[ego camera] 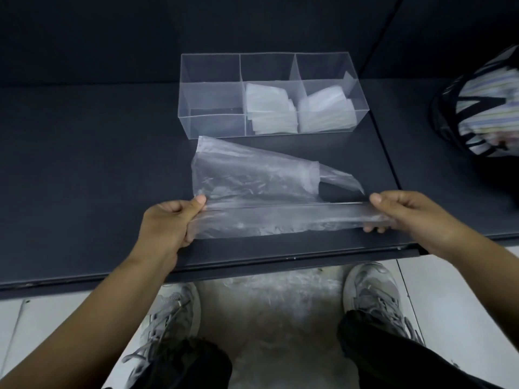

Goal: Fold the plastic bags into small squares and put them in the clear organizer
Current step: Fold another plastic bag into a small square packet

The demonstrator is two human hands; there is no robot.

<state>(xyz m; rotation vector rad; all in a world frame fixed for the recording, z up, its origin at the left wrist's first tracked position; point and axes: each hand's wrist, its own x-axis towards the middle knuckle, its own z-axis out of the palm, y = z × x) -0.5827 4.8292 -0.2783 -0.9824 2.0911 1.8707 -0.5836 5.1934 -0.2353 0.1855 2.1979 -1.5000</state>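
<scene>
- Left grip (168,223) pinches the left end of a clear plastic bag (252,175), with the thumb on top and the fingers curled beneath the film.
- Right grip (404,211) pinches the right end of the same bag in the same way, thumb on top and fingers under it.
- Between the two, the near edge of the bag is pulled taut into a long, narrow strip, lifted slightly off the dark surface (84,164).
- Beyond that strip, the bag lies spread on the surface, wide at the left and tapering to its handle at the right.
- Its far left corner reaches just beside the front wall of the clear organizer (213,96).
- That organizer stands on the surface behind the bag and has three compartments in a row.
- Folded squares (269,110) of plastic are stacked in the middle compartment, and more folded squares (325,110) fill the right one.
- A striped bag (483,102) sits at the far right of the surface, well apart from the organizer.
- Below the surface edge, a heap of loose bags (269,304) lies on the floor between two grey shoes (373,293).
</scene>
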